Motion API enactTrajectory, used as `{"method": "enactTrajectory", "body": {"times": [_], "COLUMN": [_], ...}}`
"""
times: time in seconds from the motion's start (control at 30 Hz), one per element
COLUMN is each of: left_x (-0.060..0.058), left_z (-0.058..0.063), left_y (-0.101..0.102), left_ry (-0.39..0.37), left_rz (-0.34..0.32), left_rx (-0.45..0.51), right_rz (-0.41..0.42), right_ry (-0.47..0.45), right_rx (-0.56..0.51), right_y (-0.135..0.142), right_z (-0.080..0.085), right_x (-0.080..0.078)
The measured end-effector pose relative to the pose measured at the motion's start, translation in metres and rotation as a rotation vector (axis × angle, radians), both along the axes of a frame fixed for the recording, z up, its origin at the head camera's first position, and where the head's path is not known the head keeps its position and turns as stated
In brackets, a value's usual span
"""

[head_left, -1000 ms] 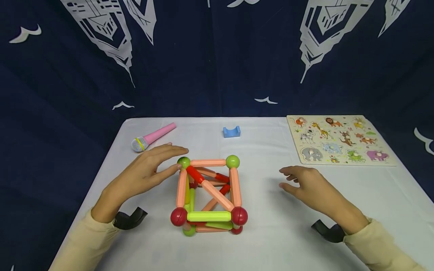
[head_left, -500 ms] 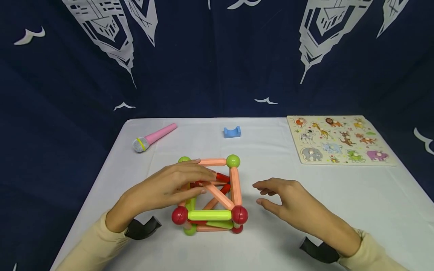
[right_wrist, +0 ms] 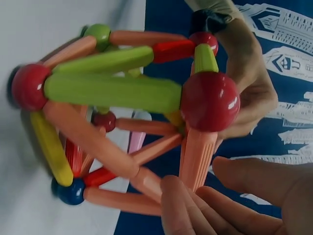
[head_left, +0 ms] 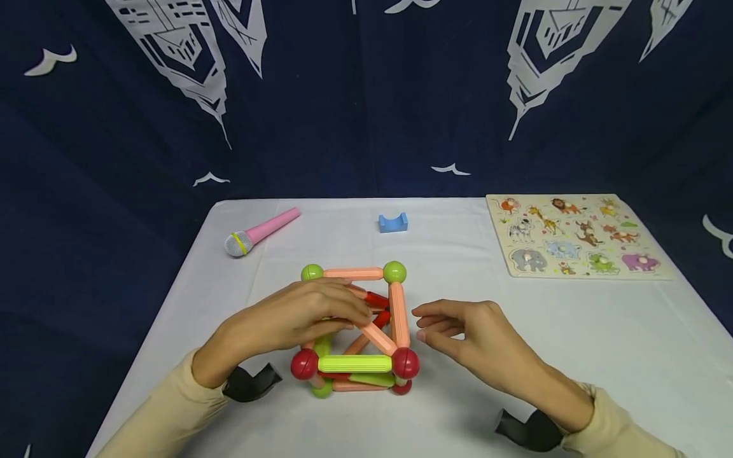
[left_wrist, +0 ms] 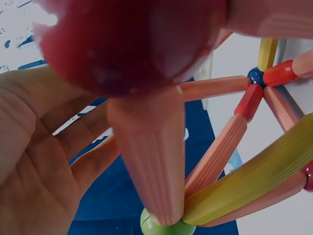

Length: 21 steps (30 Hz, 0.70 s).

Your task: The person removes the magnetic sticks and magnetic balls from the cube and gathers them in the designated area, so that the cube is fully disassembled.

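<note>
A box-shaped frame of magnetic building sticks and balls stands on the white table, with a green stick (head_left: 355,364) along its near top edge. Red balls (head_left: 405,363) mark its near corners and green balls (head_left: 394,272) its far ones. Over its top lies my left hand (head_left: 303,315), thumb and fingertips pinching the diagonal pink stick (head_left: 378,338). The left wrist view shows that palm (left_wrist: 44,156) behind a pink upright stick (left_wrist: 151,152). My right hand (head_left: 475,337), fingers loosely bent and holding nothing, is just right of the frame's pink side stick (head_left: 399,315).
A pink toy microphone (head_left: 263,232) lies at the back left, and a small blue cradle-shaped block (head_left: 393,222) at the back centre. An animal peg puzzle board (head_left: 578,238) rests at the back right. Behind the table hangs a dark blue patterned cloth (head_left: 366,114).
My left hand has moved right from the far left corner ball to the diagonal stick. The right hand has come left, close to the frame's right side.
</note>
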<state>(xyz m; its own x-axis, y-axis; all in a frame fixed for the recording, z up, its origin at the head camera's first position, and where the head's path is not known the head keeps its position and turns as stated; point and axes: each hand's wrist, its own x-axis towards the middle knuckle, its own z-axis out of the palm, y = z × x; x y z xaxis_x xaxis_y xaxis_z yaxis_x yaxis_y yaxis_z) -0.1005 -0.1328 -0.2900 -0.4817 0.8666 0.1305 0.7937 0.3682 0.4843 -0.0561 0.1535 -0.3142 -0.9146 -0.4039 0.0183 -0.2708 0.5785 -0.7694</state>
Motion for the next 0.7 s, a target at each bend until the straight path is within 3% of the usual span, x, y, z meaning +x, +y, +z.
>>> {"method": "enactTrajectory", "body": {"times": [0.17,0.33,0.5,0.7], "left_x": [0.000,0.009,0.023,0.038], "left_z": [0.001,0.005,0.006,-0.003], "left_y": [0.005,0.014,0.025,0.036], "left_ry": [0.023,0.040,0.082,0.206], "left_rz": [-0.023,-0.058,-0.075,-0.014], "left_rx": [-0.026,-0.041,-0.090,-0.104], "right_rz": [0.015,0.062,0.102,0.102], "right_ry": [-0.029,0.015,0.141,0.305], "right_rx": [-0.013,0.006,0.059,0.134], "right_y": [-0.006,-0.010,-0.014,-0.022], "right_z": [0.003,0.009,0.010,0.003], "right_x": [0.006,0.018,0.027,0.035]}}
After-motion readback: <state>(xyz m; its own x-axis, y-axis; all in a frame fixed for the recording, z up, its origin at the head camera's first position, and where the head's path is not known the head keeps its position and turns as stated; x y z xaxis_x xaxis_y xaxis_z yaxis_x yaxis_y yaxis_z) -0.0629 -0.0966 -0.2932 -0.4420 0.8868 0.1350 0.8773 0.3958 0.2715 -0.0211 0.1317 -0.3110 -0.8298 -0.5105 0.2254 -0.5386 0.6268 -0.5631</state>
